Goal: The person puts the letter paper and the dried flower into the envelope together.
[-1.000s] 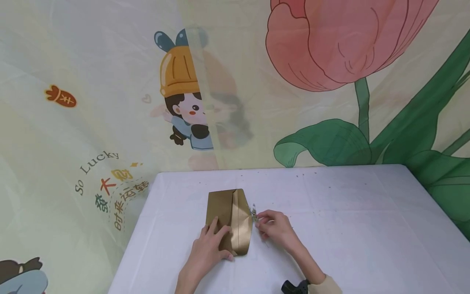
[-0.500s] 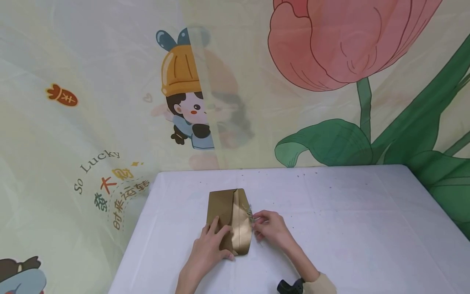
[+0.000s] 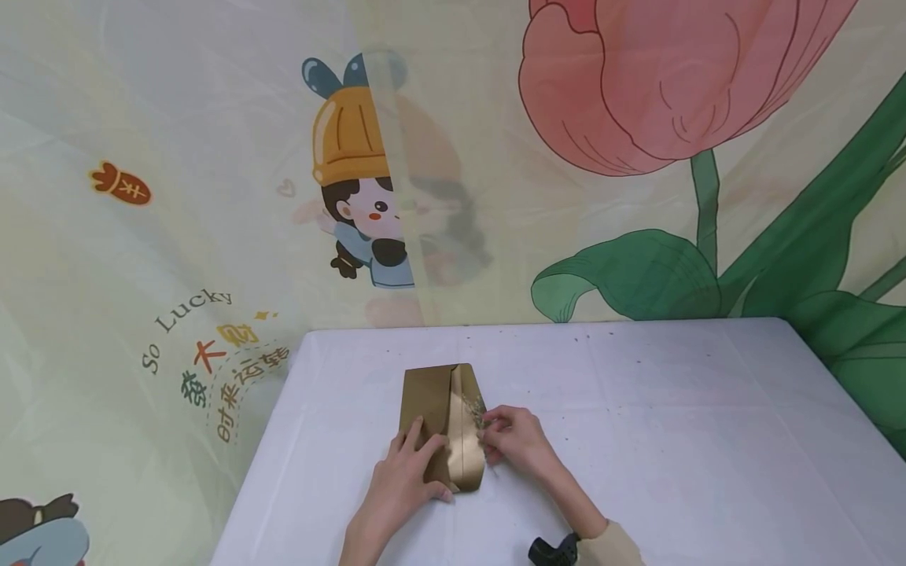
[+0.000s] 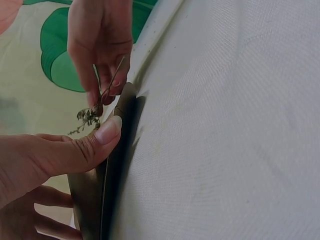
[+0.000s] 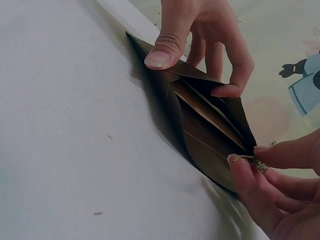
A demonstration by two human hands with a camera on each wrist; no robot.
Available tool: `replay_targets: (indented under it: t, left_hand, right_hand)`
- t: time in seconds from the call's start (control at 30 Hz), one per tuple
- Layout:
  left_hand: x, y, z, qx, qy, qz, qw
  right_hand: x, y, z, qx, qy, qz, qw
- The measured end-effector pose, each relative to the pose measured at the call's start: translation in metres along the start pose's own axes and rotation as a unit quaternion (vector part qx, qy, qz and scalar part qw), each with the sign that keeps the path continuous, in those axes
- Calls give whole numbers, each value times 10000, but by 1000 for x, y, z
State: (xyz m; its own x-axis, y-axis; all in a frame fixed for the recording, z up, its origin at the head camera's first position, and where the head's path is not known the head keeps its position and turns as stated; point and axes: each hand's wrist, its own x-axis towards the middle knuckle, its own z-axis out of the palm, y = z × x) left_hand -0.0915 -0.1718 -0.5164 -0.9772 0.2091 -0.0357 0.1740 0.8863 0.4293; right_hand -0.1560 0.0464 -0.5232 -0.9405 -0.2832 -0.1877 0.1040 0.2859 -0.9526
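A gold-brown envelope [image 3: 428, 389] lies on the white-covered table, its flap side toward the right. My left hand [image 3: 402, 472] holds it at the near end, thumb on the near edge and fingers spread over its face. Seen from the right wrist, the mouth of the envelope [image 5: 200, 145] gapes, with the left index fingertip at its upper edge. My right hand [image 3: 522, 440] pinches a small dried sprig [image 4: 89, 117] by its thin stem. The sprig's leafy tip overlaps the envelope's right edge in the head view, and the right fingertips are at the mouth.
Small dark crumbs [image 5: 98, 213] are scattered over the tablecloth [image 3: 679, 456]. A black device [image 3: 554, 550] sits at the right wrist by a beige sleeve [image 3: 610, 544]. Behind the table hangs a printed backdrop [image 3: 488, 118] with a large pink tulip.
My right hand has moved left with the sprig, from just beside the envelope to over its right edge. The left hand and envelope have stayed in place.
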Motion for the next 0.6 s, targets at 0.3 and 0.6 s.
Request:
replay_targets:
  t: [0.3, 0.6]
  left_hand:
    - [0, 0, 0, 36, -23, -8, 10000]
    - [0, 0, 0, 41, -43, -11, 10000]
  right_hand:
    - [2, -3, 5, 63, 10, 39, 10000]
    - [6, -2, 11, -2, 14, -39, 10000]
